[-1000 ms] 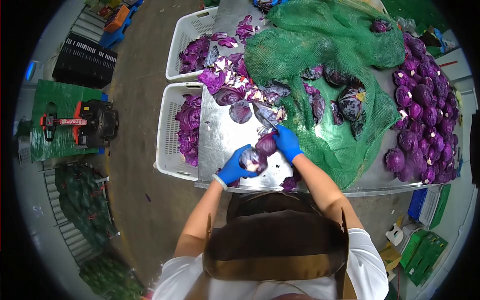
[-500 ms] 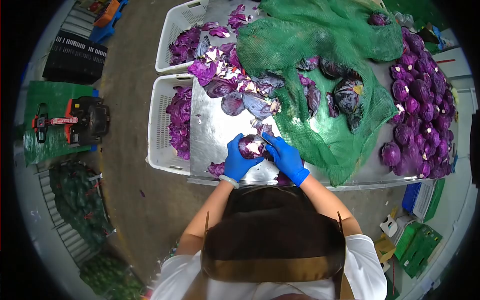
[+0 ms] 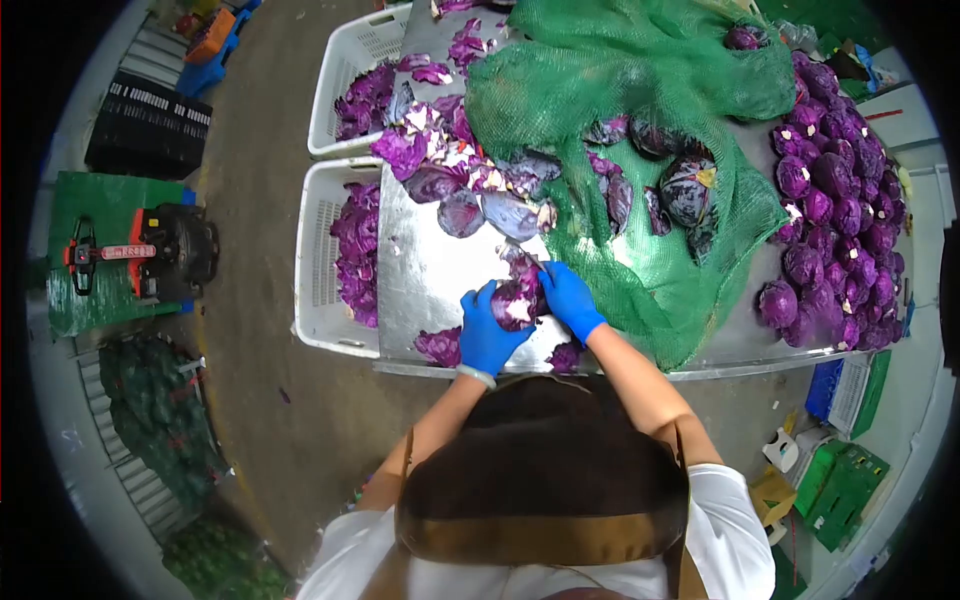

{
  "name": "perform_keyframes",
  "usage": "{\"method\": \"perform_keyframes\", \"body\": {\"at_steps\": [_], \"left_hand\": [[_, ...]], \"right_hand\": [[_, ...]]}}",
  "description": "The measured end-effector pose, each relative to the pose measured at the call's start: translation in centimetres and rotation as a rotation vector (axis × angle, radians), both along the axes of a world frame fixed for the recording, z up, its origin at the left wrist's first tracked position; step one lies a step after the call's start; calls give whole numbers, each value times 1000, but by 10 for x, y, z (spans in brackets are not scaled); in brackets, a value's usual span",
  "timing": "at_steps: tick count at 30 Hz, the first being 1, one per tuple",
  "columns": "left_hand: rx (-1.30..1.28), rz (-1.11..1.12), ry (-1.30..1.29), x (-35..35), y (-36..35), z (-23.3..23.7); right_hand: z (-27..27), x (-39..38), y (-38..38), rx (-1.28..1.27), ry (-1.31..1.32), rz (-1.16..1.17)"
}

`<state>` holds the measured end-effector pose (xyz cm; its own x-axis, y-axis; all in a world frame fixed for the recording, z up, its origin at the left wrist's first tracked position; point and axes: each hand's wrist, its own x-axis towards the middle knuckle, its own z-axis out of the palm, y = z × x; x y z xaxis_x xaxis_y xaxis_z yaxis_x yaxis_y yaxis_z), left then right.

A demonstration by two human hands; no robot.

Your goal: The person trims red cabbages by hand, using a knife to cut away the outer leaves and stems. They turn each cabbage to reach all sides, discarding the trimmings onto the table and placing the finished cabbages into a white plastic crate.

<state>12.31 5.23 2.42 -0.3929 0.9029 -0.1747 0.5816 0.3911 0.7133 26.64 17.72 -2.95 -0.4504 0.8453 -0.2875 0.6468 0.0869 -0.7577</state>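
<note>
Blue gloves cover both hands, close together at the table's near edge. My left hand [image 3: 486,335] is wrapped round the left side of a red cabbage [image 3: 513,308], whose pale cut part faces up. At the cabbage's right side, my right hand [image 3: 570,300] is closed on what looks like a small knife [image 3: 541,265]; only a thin grey piece shows by the fingertips. A loose purple leaf [image 3: 523,268] is just above the cabbage. More leaf scraps [image 3: 438,347] lie left of my left hand, and another purple piece [image 3: 565,357] is below my right hand.
Left of the metal table [image 3: 410,290] stand two white crates [image 3: 318,265] of purple leaves. Loose outer leaves [image 3: 460,213] lie ahead. A green net [image 3: 640,85] partly covers dark cabbages [image 3: 688,190]. Trimmed cabbages [image 3: 830,200] are piled at the right. A pallet jack [image 3: 175,245] stands far left.
The cabbage has turned in my left hand and shifted slightly right. My right hand has moved a little to the right, and a leaf now stands up from the cabbage's far side.
</note>
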Motion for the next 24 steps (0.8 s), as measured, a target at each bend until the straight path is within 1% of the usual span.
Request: {"method": "perform_keyframes", "body": {"at_steps": [1, 2, 3, 4, 5, 6, 8, 9, 11, 12, 13, 14, 16, 17, 20, 21, 23, 24], "left_hand": [[20, 44, -76, -4, -4, -4], [109, -2, -65, -11, -11, -11], [195, -47, -60, -19, -22, -20], [291, -93, -52, -27, -27, -35], [343, -49, -228, -32, -37, -65], [343, -23, -299, -34, -39, -52], [295, 48, -389, -32, -50, -58], [298, 89, -358, -33, -43, -58], [264, 177, -316, -24, -46, -47], [263, 234, -403, -19, -41, -37], [263, 245, -419, -18, -40, -40], [258, 258, -436, -16, -41, -43], [253, 230, -389, -9, -39, -34], [249, 214, -361, -8, -38, -31], [220, 128, -209, -13, -42, -42], [187, 157, -288, -13, -39, -24], [99, 108, -273, -16, -32, -6], [56, 85, -266, -17, -31, -3]], "right_hand": [[6, -2, -5, 33, 87, 24], [9, 1, -14, 51, 164, 52], [1, -4, -21, 47, 196, -5], [2, -10, -23, -99, 165, -49], [-2, -12, -15, -40, 61, -59], [-9, -12, -10, 12, -45, -67], [-26, -8, 5, -32, -99, -123], [-29, -13, 5, 0, -141, -67], [19, -14, -9, 68, -22, -46], [47, -14, -9, 114, 32, -36], [63, -12, -17, 48, 33, -1], [62, -11, -28, 51, 83, 50], [77, -18, -40, -83, -110, 187], [77, -17, -42, -85, -100, 177], [63, -16, -43, -78, -34, 180], [56, -11, -42, -70, 5, 195], [55, -6, -40, -51, 102, 219], [51, -3, -42, -53, 161, 180]]}}
